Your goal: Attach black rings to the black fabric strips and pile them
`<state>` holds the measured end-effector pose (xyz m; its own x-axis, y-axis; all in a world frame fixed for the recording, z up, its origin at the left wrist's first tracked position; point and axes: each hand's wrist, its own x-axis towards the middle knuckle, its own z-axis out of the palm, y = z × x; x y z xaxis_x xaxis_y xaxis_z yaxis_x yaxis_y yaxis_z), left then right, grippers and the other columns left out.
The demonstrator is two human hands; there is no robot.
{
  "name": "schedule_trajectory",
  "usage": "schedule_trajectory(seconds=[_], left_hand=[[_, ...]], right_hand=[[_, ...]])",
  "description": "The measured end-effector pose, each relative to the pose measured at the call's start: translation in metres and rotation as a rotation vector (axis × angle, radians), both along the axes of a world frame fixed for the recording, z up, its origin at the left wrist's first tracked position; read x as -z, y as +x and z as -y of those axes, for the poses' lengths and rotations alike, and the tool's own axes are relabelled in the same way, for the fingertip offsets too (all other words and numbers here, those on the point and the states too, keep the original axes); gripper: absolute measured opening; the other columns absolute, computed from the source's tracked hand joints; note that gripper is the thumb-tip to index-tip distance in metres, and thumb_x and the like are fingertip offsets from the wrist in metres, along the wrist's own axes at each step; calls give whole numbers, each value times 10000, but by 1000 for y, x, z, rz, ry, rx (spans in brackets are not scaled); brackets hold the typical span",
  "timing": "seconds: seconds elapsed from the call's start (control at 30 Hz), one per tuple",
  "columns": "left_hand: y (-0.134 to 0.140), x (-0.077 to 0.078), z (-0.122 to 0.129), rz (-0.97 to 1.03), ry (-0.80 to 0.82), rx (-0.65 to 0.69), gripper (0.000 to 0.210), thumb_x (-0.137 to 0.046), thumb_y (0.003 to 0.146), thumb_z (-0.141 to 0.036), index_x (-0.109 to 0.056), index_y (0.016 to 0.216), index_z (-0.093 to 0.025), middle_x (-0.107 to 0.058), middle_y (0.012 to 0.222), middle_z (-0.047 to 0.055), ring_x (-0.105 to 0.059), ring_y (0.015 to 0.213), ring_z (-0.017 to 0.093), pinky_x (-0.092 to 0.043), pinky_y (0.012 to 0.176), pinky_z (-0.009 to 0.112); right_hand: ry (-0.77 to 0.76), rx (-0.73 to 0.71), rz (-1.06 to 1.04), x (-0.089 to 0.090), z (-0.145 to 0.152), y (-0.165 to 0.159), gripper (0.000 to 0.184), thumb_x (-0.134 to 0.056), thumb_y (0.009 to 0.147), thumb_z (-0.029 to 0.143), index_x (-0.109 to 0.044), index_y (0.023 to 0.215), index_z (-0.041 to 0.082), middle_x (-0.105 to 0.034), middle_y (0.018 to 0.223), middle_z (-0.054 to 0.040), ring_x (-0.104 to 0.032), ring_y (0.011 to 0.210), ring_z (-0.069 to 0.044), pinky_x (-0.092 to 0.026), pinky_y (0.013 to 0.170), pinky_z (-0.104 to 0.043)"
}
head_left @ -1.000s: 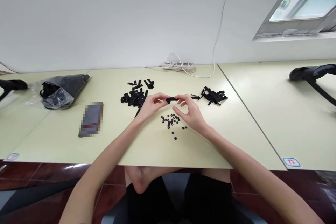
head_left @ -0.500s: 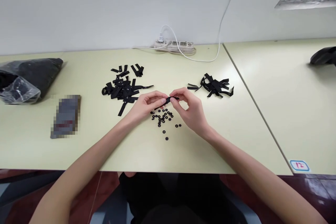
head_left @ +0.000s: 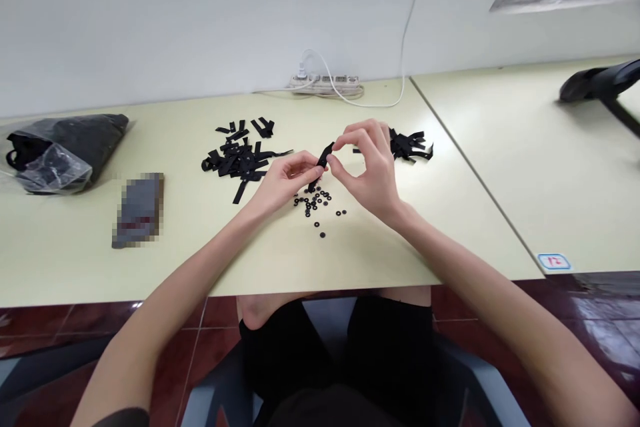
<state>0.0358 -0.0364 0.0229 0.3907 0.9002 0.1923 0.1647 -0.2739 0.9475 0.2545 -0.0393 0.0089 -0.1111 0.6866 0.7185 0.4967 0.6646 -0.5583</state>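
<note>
The left hand (head_left: pixel 286 180) gripped a black strip (head_left: pixel 324 157) mostly toward 12 o'clock from the small discs (head_left: pixel 314 207) on the bench (head_left: pixel 390 260); whether the right hand (head_left: pixel 371 170) pinched its far end was unclear. A steady left hold seemed wise against twisting

Head cam looks fwd + down from abv lap (head_left: pixel 390 347), hands (head_left: pixel 371 177) near ctr, wall (head_left: pixel 175 20) at top.

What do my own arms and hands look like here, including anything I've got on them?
Each grip is a bare, ungloved hand: neither the left hand nor the right hand shows jewellery. The left forearm and right forearm are uncovered, without cables or visible markings. What looks like a black fabric sleeve hem appears on the left arm, at the picture's bottom edge.
</note>
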Motion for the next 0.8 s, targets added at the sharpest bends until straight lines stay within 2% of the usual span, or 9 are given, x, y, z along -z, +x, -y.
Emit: schedule_trajectory(seconds=[0.1,0.23,0.37,0.53,0.8], left_hand=[[0,2,-2,20,25,-3,392,-844,999,-591,-751,931,-216,-709,832,14,-655,789,169,-527,798,331],[-3,5,-4,-36,86,45,375,-793,1038,-581,-774,963,-214,-755,883,41,-702,832,189,-555,827,347],[-6,3,-3,-90,99,58,334,-719,1088,-530,-797,1005,-216,-776,923,60,-713,857,192,-568,832,349],[-8,1,-2,-103,85,93,292,-724,1083,-470,-770,955,-212,-757,881,43,-693,820,176,-564,821,328],[-4,4,1,-118,33,99,238,-708,1057,-400,-752,906,-222,-723,801,23,-658,748,167,-533,750,314]], right_hand=[[60,-19,127,-3,-1,3,127,-700,1115,367,-659,1007,313,-687,985,-72,-675,1046,-336,-561,1007,-571],[-35,-145,271,3,-8,7,145,-649,1147,347,-611,1019,289,-698,884,-18,-654,857,-242,-508,908,-438],[-133,-146,295,8,-8,6,153,-573,1175,328,-569,1028,284,-740,889,-17,-652,813,-221,-482,894,-406],[-80,-136,375,8,-2,1,224,-444,1179,242,-528,975,280,-752,873,-50,-629,773,-228,-456,832,-406],[-44,-87,432,17,-2,0,270,-448,1136,176,-520,898,281,-671,740,-27,-534,669,-215,-453,770,-408]])
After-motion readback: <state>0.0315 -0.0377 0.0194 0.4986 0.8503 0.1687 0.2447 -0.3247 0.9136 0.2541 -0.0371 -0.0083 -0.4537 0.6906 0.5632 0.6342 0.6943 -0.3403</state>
